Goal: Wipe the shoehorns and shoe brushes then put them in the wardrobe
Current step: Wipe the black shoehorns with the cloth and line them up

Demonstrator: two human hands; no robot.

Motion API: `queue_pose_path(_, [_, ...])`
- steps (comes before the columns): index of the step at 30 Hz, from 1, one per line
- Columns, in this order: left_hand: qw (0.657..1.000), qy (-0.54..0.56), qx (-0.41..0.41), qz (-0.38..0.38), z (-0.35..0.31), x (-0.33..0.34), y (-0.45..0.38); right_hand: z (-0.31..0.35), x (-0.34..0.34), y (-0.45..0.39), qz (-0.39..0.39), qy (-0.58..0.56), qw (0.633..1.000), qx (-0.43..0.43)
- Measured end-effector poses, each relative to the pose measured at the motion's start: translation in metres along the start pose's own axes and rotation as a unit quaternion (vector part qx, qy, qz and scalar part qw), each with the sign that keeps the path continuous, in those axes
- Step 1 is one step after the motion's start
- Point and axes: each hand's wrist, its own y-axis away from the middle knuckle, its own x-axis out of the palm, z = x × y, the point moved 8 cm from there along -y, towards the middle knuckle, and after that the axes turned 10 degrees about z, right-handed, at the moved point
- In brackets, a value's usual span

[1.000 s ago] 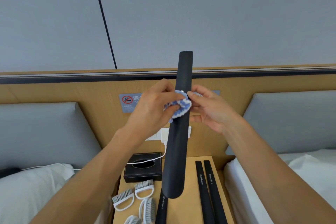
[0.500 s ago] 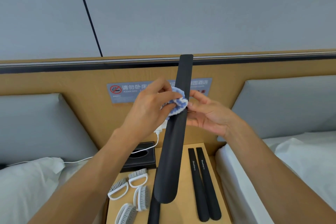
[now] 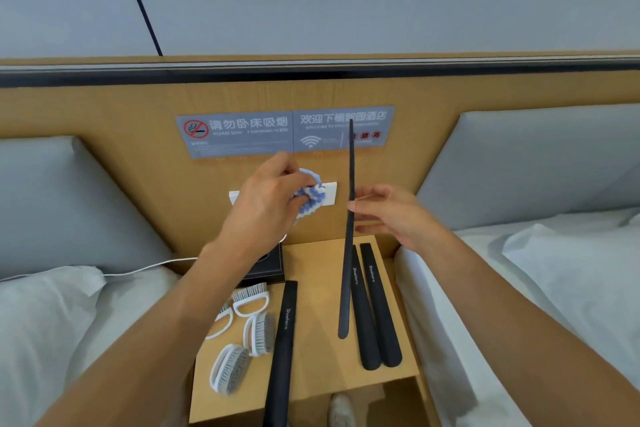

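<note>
Bright even light, soft shadows, slight motion blur, wide-angle edge bending

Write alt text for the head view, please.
The right hand holds a black shoehorn upright, edge-on, while the left hand grips a blue-and-white cloth beside it. Below, three more shoehorns and white shoe brushes lie on the nightstand.

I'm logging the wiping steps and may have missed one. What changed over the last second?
The left hand lifted the blue-and-white cloth off the held shoehorn and drew it leftward. The right hand turned that shoehorn edge-on to the camera. The brushes and the other shoehorns stayed on the nightstand.
</note>
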Motion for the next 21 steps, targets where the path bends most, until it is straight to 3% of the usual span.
queue_pose_path(9, [0.992,0.063,-0.097,0.052,0.026,0.068,0.037,-0.083,-0.023,-0.022,-0.151,0.210,0.965,0.049])
queue_pose_path(21, [0.974,0.087,-0.169,0.120,0.060,0.150,0.083,-0.211,-0.018,-0.072,-0.125,0.370,0.907,0.159])
